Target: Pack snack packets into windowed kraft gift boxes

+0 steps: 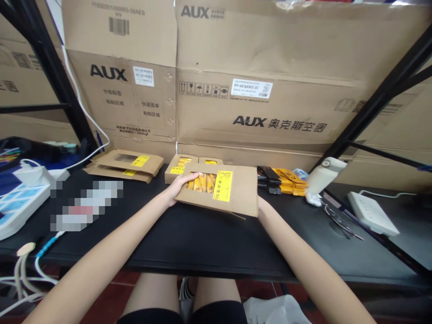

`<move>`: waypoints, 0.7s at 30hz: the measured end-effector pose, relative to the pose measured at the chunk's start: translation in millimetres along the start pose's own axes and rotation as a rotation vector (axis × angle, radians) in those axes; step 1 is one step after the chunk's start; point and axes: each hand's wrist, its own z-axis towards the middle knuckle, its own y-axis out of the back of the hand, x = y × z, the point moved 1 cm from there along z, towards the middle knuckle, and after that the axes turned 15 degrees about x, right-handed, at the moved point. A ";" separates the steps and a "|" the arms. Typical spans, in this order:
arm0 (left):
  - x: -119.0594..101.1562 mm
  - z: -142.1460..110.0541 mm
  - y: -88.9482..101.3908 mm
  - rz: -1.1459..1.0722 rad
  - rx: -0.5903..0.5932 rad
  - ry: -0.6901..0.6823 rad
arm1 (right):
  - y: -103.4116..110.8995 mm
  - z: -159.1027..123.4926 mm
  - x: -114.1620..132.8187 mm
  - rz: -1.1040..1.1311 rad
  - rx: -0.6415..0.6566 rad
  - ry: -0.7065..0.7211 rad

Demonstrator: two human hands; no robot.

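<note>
A brown cardboard box is held up and tilted above the black desk. Orange packets show through its cut-out window, next to a yellow label. My left hand grips its left end, thumb on the front by the window. At the right end, my right hand holds the box from behind; its fingers are hidden by the cardboard. Behind it stand two smaller-looking open-windowed boxes with yellow packets inside. To the right lie piles of orange packets and black packets.
Flat, stacked cardboard boxes lie at the back left. A power strip with cables is on the left. On the right are a cream bottle, glasses and a white device. Large AUX cartons wall off the back.
</note>
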 end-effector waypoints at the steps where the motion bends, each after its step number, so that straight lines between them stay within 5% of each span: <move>1: 0.6 0.7 1.2 -0.005 -0.005 0.000 | 1.7 0.8 -1.9 0.020 -0.008 -0.027; 14: -2.9 2.7 -1.5 0.018 -0.294 -0.315 | -7.8 7.9 -3.0 0.085 -0.066 0.079; 21: -2.5 4.3 1.6 0.039 -0.342 -0.366 | -4.3 10.8 -6.6 0.043 -0.089 0.120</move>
